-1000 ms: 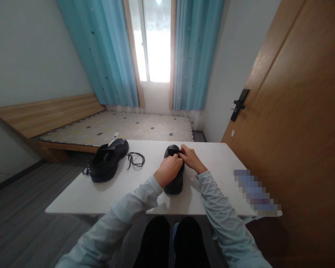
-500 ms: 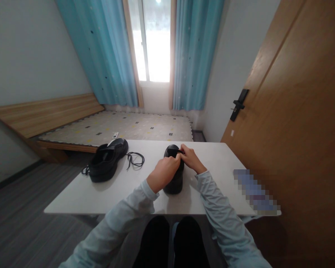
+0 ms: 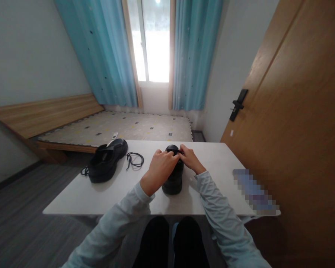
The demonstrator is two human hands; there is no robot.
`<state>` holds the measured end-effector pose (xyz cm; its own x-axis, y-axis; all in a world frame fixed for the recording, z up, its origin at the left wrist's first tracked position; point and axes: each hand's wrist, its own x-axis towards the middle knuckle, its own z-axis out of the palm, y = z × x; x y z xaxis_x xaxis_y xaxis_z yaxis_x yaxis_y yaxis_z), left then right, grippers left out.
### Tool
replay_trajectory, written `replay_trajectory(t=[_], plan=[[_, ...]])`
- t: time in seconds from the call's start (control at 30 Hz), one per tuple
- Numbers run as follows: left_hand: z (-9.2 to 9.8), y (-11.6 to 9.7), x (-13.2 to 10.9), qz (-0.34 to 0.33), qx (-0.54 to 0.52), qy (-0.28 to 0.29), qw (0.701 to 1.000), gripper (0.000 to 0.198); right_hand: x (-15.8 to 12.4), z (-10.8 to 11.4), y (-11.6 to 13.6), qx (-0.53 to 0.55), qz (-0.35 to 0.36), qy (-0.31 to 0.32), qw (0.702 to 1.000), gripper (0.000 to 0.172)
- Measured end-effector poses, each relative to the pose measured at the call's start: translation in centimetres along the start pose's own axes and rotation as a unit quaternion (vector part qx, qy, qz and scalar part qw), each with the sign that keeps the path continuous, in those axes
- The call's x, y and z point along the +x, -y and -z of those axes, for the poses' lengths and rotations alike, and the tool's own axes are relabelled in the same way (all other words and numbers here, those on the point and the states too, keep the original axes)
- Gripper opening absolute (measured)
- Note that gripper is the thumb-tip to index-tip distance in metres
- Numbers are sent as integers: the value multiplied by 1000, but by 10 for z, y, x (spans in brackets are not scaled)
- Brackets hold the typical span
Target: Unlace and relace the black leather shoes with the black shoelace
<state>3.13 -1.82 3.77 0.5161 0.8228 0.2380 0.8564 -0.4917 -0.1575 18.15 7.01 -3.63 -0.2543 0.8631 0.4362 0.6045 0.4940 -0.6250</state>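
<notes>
A black shoe (image 3: 173, 180) stands on the white table in front of me, its toe pointing away and its heel toward me. My left hand (image 3: 163, 165) lies across the shoe's upper, fingers bent and pressed together by the right fingertips. From the right side, my right hand (image 3: 189, 156) pinches a thin dark piece at the upper; whether it is a lace or the shoe's edge I cannot tell. Both hands hide much of the opening. On the left rests a second black shoe (image 3: 104, 171), and a loosely coiled black shoelace (image 3: 135, 160) lies beside it.
The white table (image 3: 212, 201) reaches from my knees to a bed (image 3: 139, 126) with a patterned mattress. A small white object (image 3: 115, 136) shows behind the left shoe. A blurred bluish item (image 3: 254, 191) sits at the table's right edge, near a wooden door (image 3: 293, 111).
My left hand has shifted slightly up and flattened over the shoe's upper, its wrist moving left. The right hand has barely moved. The second shoe and the coiled lace have stayed put.
</notes>
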Motion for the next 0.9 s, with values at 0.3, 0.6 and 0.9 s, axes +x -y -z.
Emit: replay_trajectory(t=[0.3,0.6,0.9], plan=[[13,1,-7,-30,21,-44,998,18,-1,1,1,8,-4,-2,1000,8],[34,13,-19,-16,48,-74,996,18,0,0,-4,2,0,-4,1000,10],[71,52,-32,92,45,-195,975,31,-1,-1,-4,-6,-17,-7,1000,10]])
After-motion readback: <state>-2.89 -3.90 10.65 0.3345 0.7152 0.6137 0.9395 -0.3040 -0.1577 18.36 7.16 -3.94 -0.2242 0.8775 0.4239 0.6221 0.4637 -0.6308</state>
